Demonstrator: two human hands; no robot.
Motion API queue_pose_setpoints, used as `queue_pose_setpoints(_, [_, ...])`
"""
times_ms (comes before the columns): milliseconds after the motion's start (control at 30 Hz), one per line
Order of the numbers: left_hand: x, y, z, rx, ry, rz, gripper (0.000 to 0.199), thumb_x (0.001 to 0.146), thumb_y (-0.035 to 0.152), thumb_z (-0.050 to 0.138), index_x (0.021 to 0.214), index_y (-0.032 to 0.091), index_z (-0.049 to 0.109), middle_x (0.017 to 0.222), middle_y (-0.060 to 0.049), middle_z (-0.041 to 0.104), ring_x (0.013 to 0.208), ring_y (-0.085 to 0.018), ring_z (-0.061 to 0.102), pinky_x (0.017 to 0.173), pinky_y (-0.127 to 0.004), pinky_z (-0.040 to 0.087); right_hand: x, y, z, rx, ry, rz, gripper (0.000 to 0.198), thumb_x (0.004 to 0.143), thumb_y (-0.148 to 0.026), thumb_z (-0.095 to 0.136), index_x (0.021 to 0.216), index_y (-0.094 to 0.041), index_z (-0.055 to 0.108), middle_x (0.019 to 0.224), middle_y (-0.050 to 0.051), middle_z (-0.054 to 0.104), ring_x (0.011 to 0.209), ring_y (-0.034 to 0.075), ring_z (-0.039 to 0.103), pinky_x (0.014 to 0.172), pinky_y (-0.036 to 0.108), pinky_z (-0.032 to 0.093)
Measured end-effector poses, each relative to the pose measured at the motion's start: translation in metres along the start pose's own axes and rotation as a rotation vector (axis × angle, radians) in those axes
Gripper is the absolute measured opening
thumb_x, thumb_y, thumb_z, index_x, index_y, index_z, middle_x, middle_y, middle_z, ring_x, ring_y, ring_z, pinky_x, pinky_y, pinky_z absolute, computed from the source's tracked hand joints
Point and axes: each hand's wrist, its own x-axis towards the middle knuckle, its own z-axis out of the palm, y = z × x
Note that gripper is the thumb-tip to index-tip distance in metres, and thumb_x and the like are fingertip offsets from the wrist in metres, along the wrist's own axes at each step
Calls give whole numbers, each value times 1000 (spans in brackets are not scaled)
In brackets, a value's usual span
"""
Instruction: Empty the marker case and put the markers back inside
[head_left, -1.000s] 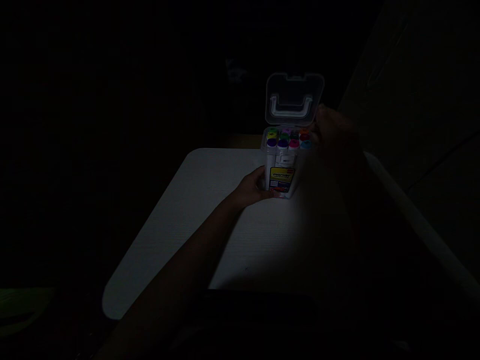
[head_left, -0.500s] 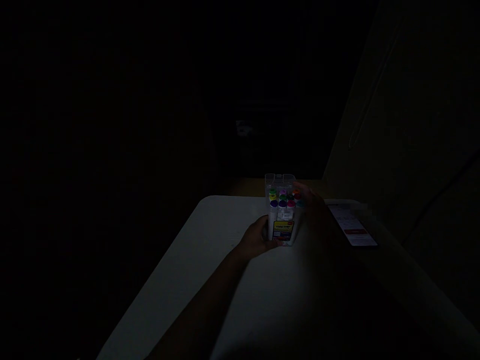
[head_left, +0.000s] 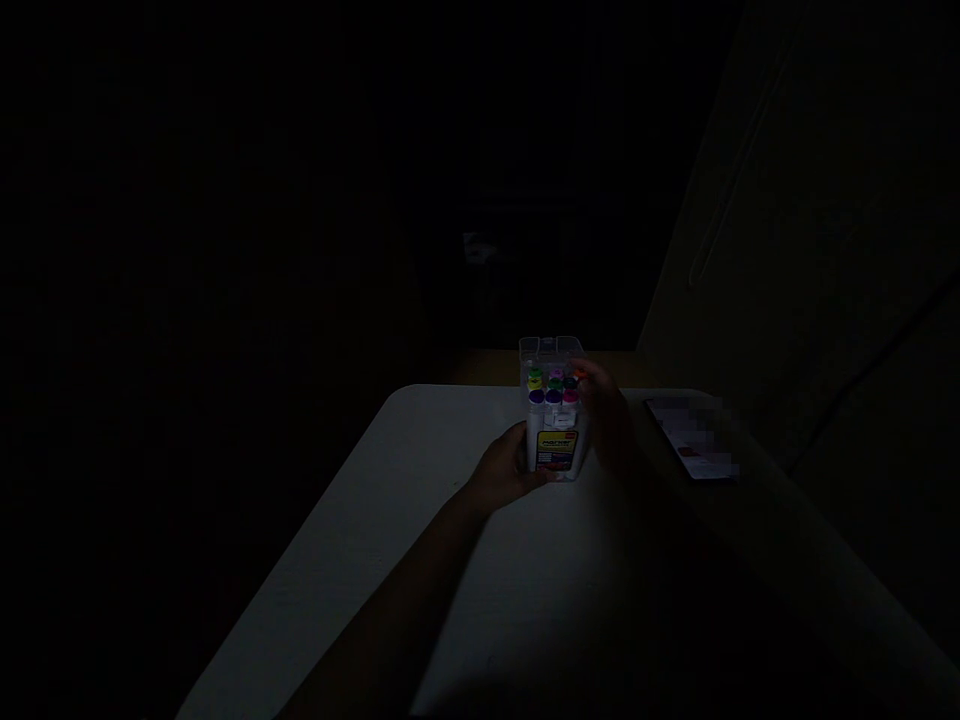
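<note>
Steady Below, Delicate Above

The landmark is the clear, boxy plastic marker case (head_left: pixel 532 428), which appears to stand upright on the white, round-cornered table (head_left: pixel 420 480), near its far edge. Its front carries a yellow and dark printed label (head_left: pixel 556 450). Rows of white-bodied markers with coloured caps (head_left: pixel 553 397) fill the top: purple and pink in front, with yellow, green and orange among those behind.

At the case's lower left, the left hand (head_left: pixel 501 472) is curled round the side, thumb laid across the front near the bottom: a bracing grip. At its upper right corner, the right hand (head_left: pixel 604 405) has bent fingers beside the orange cap. Whether they pinch anything, or touch at all, is too dark to tell. A clear plastic edge rises behind the caps; how the lid lies cannot be made out.

To do this well, I would press from the left just enough to stop the tall case tipping, and let the right fingers work lightly at the rim without jostling the caps. Well to the case's right lies a dark-edged phone with a lit screen (head_left: pixel 694 440); the right forearm should clear it.
</note>
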Motion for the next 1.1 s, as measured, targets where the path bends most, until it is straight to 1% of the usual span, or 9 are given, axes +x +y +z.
queue_pose_setpoints(167, [0,-2,-1,8,5,8,79,70,40,95,137,15,62,140,-21,72,127,-41,69,113,-57,54,4,-7,-11,-78,-54,11,73,83,-82,64,124,-22,73,126,11,80,115,29,75,101,43,61])
queue_pose_setpoints(367, [0,-7,-2,-62,-14,26,77,71,47,95,135,18,63,138,-20,72,128,-41,68,115,-59,52,17,-20,-27,-146,-165,84,64,80,-67,74,125,-22,77,126,10,81,118,31,76,102,44,61])
queue_pose_setpoints(467, [-1,-7,-2,-74,-27,21,79,71,51,96,135,19,64,135,-19,74,127,-41,69,114,-60,53,18,-23,-30,-158,-205,88,62,80,-67,74,125,-24,79,130,10,81,122,31,76,104,44,61])
queue_pose_setpoints(600, [0,-12,-1,-107,-22,20,85,70,57,97,138,19,63,133,-19,75,126,-42,70,114,-60,53,15,-23,-28,-121,-174,95,64,79,-68,73,125,-24,78,127,10,82,119,32,77,103,46,62])
queue_pose_setpoints(733, [1,-17,1,-128,-10,38,85,69,58,98,137,20,64,132,-18,75,125,-41,70,113,-60,54,14,-22,-27,-125,-183,88,70,80,-72,71,129,-22,77,130,11,81,122,33,76,107,47,60])
queue_pose_setpoints(833, [1,-13,0,-99,-13,31,84,70,55,97,138,18,63,133,-19,75,125,-41,70,112,-59,55,16,-22,-29,-134,-207,85,70,82,-73,71,131,-23,77,136,10,79,128,32,74,111,47,59])
queue_pose_setpoints(933, [0,-5,-2,-55,-33,26,83,73,53,94,140,16,61,136,-20,74,124,-40,71,111,-56,56,18,-22,-31,-115,-220,85,70,82,-74,72,131,-25,78,136,9,79,129,33,73,114,48,57])
queue_pose_setpoints(1033, [-1,-2,-2,-66,-32,25,85,72,53,95,141,16,61,137,-19,74,126,-40,71,112,-54,56,19,-20,-32,-106,-233,101,72,81,-75,73,132,-25,78,135,10,79,128,34,74,113,49,58])
queue_pose_setpoints(1100, [0,-3,-2,-82,-26,15,88,70,55,96,141,17,62,137,-19,74,128,-41,70,114,-55,55,19,-20,-33,-115,-243,98,74,81,-77,72,133,-25,78,139,10,78,130,34,73,114,49,57])
